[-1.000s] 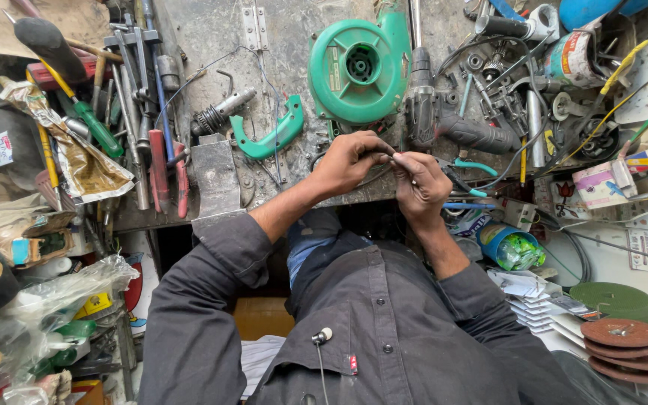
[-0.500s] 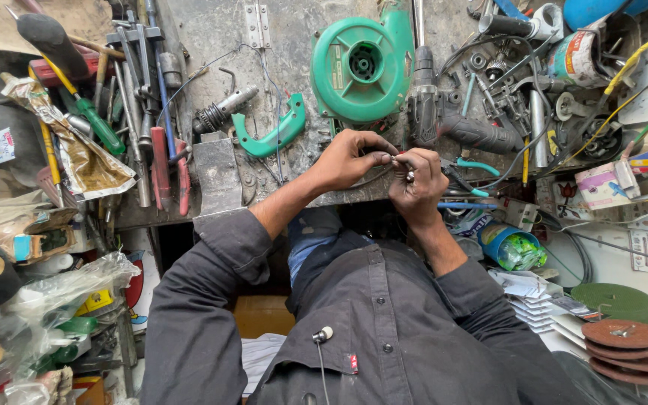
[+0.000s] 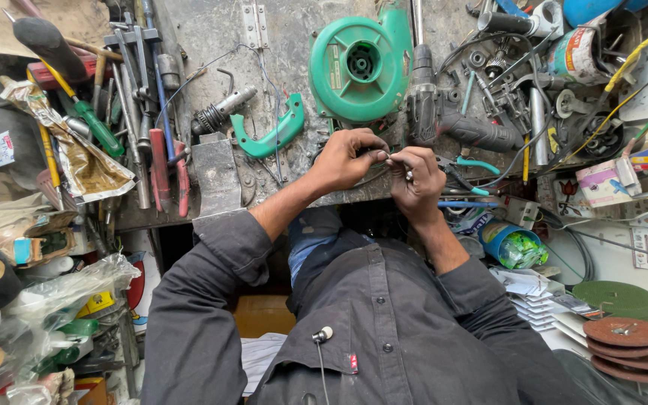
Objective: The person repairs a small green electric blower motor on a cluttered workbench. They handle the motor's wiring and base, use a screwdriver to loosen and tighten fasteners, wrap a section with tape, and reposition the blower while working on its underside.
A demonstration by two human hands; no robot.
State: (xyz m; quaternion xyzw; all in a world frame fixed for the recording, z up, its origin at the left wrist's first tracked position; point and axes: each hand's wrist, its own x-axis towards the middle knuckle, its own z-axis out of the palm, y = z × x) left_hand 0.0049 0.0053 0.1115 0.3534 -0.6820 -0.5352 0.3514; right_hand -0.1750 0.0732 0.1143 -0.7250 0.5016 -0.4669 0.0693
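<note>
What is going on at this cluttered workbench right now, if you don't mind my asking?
A person in a dark grey shirt works at a worn grey workbench strewn with tools. The left hand and right hand meet at the bench's front edge, pinching a small part between the fingertips; it is too small to identify. Just beyond lie a round green plastic blower housing, a curved green plastic handle piece and a dark power tool body.

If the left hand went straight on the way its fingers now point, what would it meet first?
The left hand points across at the right hand; their fingertips already meet around a small part, too small to identify. So it would likely press into the right hand's fingers first.
</note>
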